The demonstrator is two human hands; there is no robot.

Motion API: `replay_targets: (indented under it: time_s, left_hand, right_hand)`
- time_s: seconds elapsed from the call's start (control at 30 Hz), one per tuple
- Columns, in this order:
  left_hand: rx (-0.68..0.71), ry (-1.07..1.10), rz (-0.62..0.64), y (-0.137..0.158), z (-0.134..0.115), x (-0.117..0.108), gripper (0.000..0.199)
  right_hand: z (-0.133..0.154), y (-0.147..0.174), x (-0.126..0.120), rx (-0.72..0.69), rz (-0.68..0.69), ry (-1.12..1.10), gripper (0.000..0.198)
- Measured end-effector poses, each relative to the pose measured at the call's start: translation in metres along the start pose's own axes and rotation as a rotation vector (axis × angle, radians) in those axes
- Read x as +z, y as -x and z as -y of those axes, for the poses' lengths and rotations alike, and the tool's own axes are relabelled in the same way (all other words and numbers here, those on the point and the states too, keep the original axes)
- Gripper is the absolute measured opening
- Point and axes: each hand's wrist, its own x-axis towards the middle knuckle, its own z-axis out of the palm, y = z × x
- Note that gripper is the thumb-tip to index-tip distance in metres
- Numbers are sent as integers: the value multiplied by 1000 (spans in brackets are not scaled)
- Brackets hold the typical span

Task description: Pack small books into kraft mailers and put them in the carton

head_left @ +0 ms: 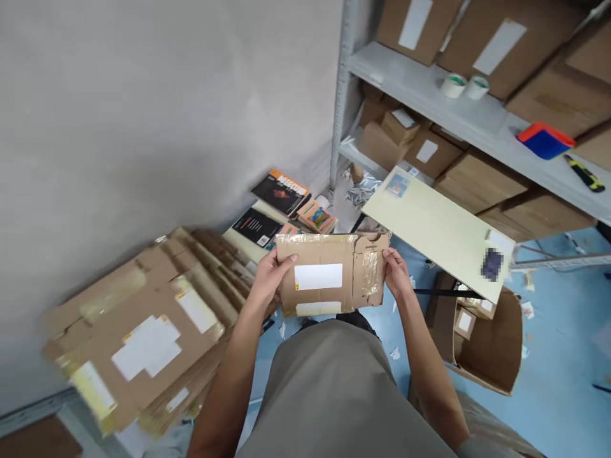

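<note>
A flattened cardboard box (322, 251) is held up in front of my body, with white labels and clear tape on its face. My left hand (272, 277) grips its left edge, thumb on the near face. At the opposite edge, my right hand (396, 270) pinches the cardboard near the taped flap. The fingers behind the board are hidden. Close to my left arm lies a stack of flattened cartons (157, 286), with labels and yellowish tape on the top one.
Magazines and books (281, 192) lie by the wall. A pale table (439, 222) stands ahead on the right, above an open carton (491, 343) holding small boxes. A metal shelf (410, 73) carries cartons, tape rolls (453, 85) and a utility knife (585, 173). Paper scraps litter the blue floor.
</note>
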Motion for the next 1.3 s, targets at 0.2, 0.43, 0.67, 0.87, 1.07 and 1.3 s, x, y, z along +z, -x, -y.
replay_targets:
  time_s: [0.2, 0.43, 0.67, 0.87, 1.07, 1.3]
  left_hand:
    - [-7, -30, 107, -64, -1, 120, 68]
    - [7, -122, 264, -125, -1, 247, 66]
    - [-52, -159, 381, -162, 6, 326, 73]
    - [1, -140, 386, -206, 14, 362, 68]
    - [31, -138, 454, -260, 19, 412, 66]
    - [30, -251, 614, -305, 26, 462, 64]
  right_hand:
    - [33, -41, -87, 23, -33, -18, 48]
    - [74, -82, -173, 32, -119, 40, 52]
    - [91, -111, -223, 15, -276, 121, 54]
    - [99, -148, -246, -95, -250, 245, 56]
    - [106, -197, -275, -91, -298, 378, 49]
    - [112, -237, -293, -22, -386, 300, 56]
